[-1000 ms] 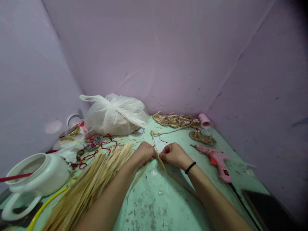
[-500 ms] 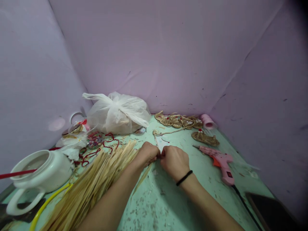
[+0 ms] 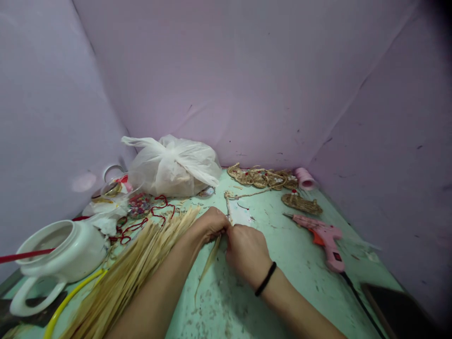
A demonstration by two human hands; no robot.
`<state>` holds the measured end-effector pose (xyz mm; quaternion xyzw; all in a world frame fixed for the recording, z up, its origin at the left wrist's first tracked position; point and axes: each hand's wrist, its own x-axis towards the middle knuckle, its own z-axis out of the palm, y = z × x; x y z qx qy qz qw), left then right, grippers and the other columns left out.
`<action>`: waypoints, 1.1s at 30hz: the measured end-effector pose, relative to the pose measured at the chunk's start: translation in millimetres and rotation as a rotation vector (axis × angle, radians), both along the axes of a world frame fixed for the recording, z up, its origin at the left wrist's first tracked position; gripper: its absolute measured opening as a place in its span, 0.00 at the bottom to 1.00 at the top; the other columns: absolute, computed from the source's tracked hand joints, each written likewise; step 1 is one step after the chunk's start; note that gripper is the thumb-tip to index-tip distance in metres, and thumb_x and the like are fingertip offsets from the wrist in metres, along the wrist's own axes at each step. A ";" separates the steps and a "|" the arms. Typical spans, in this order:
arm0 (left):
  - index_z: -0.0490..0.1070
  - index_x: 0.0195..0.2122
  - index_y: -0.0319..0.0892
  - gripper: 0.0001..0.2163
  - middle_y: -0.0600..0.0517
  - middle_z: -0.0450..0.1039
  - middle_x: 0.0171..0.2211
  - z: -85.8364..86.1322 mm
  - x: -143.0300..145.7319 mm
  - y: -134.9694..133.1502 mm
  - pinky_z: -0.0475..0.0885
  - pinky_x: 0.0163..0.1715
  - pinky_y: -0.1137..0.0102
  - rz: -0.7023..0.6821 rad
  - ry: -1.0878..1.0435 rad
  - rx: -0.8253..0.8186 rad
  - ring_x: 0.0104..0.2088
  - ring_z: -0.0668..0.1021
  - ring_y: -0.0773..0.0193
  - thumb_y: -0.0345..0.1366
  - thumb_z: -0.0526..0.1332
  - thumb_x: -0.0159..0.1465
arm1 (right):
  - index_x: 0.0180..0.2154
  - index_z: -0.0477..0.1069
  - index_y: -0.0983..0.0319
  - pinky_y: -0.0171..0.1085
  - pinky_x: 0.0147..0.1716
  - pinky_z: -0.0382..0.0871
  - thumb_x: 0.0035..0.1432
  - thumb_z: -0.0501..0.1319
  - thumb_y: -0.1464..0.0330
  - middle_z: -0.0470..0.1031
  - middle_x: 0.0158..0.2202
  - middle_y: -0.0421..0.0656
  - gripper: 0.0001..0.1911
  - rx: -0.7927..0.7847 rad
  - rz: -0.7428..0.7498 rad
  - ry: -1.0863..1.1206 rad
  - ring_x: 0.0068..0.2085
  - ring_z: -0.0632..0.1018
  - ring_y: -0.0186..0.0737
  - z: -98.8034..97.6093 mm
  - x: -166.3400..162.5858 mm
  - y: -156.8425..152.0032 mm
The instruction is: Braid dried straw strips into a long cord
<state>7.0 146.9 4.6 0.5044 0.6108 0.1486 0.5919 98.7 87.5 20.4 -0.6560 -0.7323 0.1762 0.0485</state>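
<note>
Both hands meet at the middle of the green table (image 3: 247,292). My left hand (image 3: 211,225) is closed, pinching a braided straw cord (image 3: 229,203) that runs away toward the wall. My right hand (image 3: 247,254), with a black band on its wrist, is closed over the loose straw strands right beside it. One flat straw strand (image 3: 207,266) hangs back from the pinch toward me. A thick bundle of dry straw (image 3: 134,270) lies under and left of my left forearm.
A white plastic bag (image 3: 174,165) sits at the back. Woven straw pieces (image 3: 261,178), another woven piece (image 3: 301,203) and a pink spool (image 3: 305,179) lie by the wall. A pink glue gun (image 3: 323,238) is at right. A white pot (image 3: 58,256), red cord (image 3: 141,221) and beads are at left.
My right hand has moved left and toward me, crossing over the strands and closing up against my left hand. The strand that lay to the right is now covered.
</note>
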 end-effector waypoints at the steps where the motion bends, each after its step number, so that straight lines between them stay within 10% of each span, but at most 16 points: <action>1: 0.53 0.10 0.40 0.11 0.60 0.47 0.05 2.7 -1.8 0.1 0.42 0.11 0.75 -0.036 0.011 0.010 0.08 0.51 0.76 0.24 0.55 0.43 | 0.25 0.74 0.64 0.33 0.25 0.56 0.43 0.60 0.73 0.74 0.25 0.48 0.05 -0.017 0.014 0.032 0.28 0.73 0.39 3.0 8.4 3.5; 7: 0.60 0.14 0.39 0.05 0.60 0.52 0.07 -5.4 -12.8 6.6 0.42 0.10 0.76 -0.142 -0.100 0.066 0.08 0.52 0.77 0.28 0.56 0.43 | 0.19 0.71 0.64 0.31 0.20 0.54 0.45 0.58 0.69 0.69 0.17 0.42 0.08 -0.016 -0.238 0.513 0.21 0.67 0.32 -0.2 61.1 38.1; 13: 0.61 0.16 0.39 0.06 0.61 0.54 0.10 -14.7 -12.4 8.8 0.42 0.09 0.77 -0.160 -0.181 0.034 0.08 0.52 0.78 0.35 0.57 0.42 | 0.21 0.66 0.65 0.31 0.23 0.63 0.45 0.54 0.77 0.70 0.19 0.42 0.05 -0.478 -0.406 1.063 0.21 0.70 0.32 -16.3 39.0 41.4; 21: 0.61 0.16 0.39 0.02 0.60 0.52 0.09 -13.0 -11.1 8.0 0.42 0.11 0.77 -0.201 -0.143 0.076 0.09 0.51 0.77 0.31 0.54 0.41 | 0.16 0.61 0.64 0.29 0.13 0.43 0.40 0.54 0.78 0.53 0.09 0.32 0.07 -0.371 -0.309 0.901 0.12 0.53 0.24 -34.4 30.9 40.1; 33: 0.68 0.17 0.37 0.04 0.56 0.58 0.12 7.2 -14.5 0.9 0.52 0.16 0.75 -0.290 0.404 0.361 0.15 0.61 0.71 0.27 0.55 0.42 | 0.16 0.65 0.66 0.30 0.15 0.41 0.36 0.55 0.74 0.64 0.12 0.37 0.03 -0.342 -0.344 1.074 0.14 0.54 0.24 -40.4 30.8 39.0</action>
